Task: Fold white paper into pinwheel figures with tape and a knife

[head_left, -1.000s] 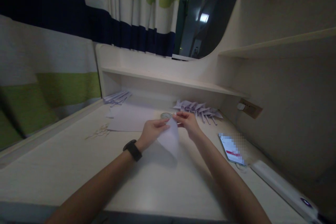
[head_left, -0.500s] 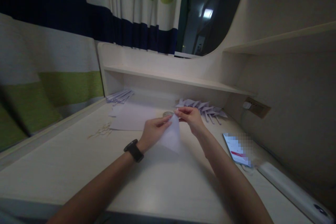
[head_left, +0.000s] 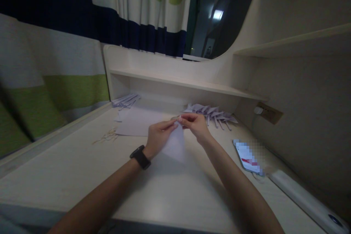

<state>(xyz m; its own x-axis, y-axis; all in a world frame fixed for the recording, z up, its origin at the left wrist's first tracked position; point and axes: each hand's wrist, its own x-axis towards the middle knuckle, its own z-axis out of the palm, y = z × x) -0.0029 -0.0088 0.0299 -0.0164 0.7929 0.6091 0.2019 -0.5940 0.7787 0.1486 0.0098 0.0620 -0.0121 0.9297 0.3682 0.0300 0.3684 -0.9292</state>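
Observation:
A white sheet of paper (head_left: 175, 146) hangs over the middle of the desk, pinched near its top corner. My left hand (head_left: 160, 133), below which a black watch sits on the wrist, is closed on the paper's upper left edge. Thumb and fingertips of my right hand (head_left: 195, 124) press on the same top corner, close to the left fingertips. Behind the hands a roll of tape (head_left: 174, 117) is mostly hidden. To the left lies a flat stack of white paper (head_left: 137, 120).
Folded paper pinwheels (head_left: 208, 111) lie in a row at the back right. Rolled paper sticks (head_left: 126, 100) are at the back left, with thin string-like pieces (head_left: 106, 136) nearer. A phone (head_left: 248, 157) and a long white object (head_left: 304, 199) occupy the right side, below a wall socket (head_left: 270, 112).
My right hand has moved slightly left, bringing its fingertips closer to the left ones. The paper's top corner has shifted left and now covers more of the tape roll.

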